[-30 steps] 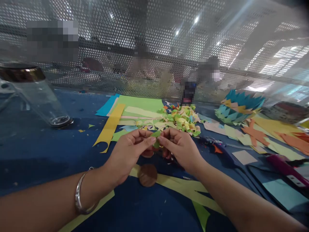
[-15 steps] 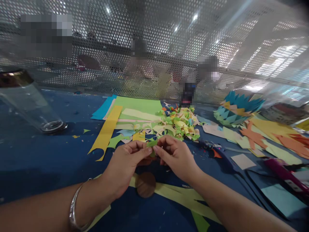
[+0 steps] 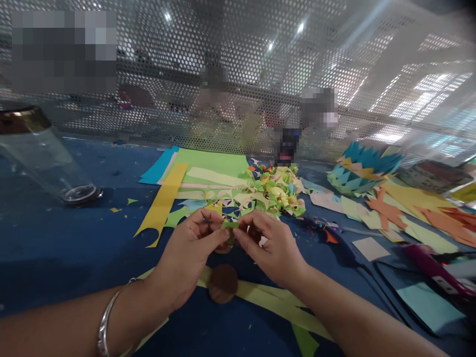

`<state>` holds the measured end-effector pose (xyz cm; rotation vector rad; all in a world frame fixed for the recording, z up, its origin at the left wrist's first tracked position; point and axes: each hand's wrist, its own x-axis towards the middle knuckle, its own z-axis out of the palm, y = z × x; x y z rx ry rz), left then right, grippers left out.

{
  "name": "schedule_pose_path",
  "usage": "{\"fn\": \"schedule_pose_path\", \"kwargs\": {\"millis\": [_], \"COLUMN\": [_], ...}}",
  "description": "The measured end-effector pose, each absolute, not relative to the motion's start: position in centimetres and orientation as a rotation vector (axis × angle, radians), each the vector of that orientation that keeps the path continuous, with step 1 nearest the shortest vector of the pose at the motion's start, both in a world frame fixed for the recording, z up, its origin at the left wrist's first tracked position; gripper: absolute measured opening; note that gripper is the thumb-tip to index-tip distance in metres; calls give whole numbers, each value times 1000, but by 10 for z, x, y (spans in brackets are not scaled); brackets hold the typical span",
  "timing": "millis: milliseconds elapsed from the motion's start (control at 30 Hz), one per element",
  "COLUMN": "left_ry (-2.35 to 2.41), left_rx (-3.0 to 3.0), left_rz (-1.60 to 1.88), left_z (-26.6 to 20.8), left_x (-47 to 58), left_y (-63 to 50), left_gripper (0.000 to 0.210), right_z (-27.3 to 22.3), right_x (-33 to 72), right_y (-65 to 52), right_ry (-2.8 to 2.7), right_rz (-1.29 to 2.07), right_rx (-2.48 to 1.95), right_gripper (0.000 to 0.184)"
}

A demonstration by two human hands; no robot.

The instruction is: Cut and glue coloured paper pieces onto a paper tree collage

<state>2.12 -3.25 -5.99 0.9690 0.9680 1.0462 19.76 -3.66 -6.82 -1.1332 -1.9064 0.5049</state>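
Observation:
A small piece of green paper (image 3: 230, 225) is pinched between my two hands, above the blue table. My left hand (image 3: 195, 243), with a silver bangle at the wrist, grips its left side between thumb and fingers. On the other side, the thumb and fingertips of my right hand (image 3: 269, 245) close on its right end. Under the hands lies a round brown disc (image 3: 223, 283), resting by pale yellow-green paper strips (image 3: 271, 300). Just beyond the fingers spreads a heap of curled paper scraps (image 3: 280, 191). My fingers hide part of the green piece.
A clear jar (image 3: 44, 153) stands at the left. Paper sheets (image 3: 211, 161) and a yellow strip (image 3: 165, 203) lie ahead. To the right are a glue gun (image 3: 340, 243) with its cord, a purple power strip (image 3: 429, 267) and a spiky paper bowl (image 3: 362, 171). A perforated metal screen (image 3: 241, 99) borders the back.
My fingers have shifted slightly on the green paper, which now sits flatter and a little to the left. The rest of the table looks the same.

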Motion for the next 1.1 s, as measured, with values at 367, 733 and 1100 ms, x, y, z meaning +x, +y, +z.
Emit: {"fn": "schedule_pose_path", "kwargs": {"millis": [367, 733, 1100], "left_ry": [984, 826, 963], "left_rx": [1416, 1685, 1637], "left_rz": [977, 988, 960], "left_z": [-57, -59, -57], "left_x": [12, 9, 11], "left_y": [-18, -26, -19], "left_gripper": [15, 9, 4], "right_z": [-65, -64, -52], "right_x": [199, 208, 222], "right_y": [-39, -37, -28], "right_ry": [-1884, -1777, -2098], "right_rz": [607, 661, 438], "right_rx": [-1152, -1235, -1367], "right_gripper": [21, 22, 22]}}
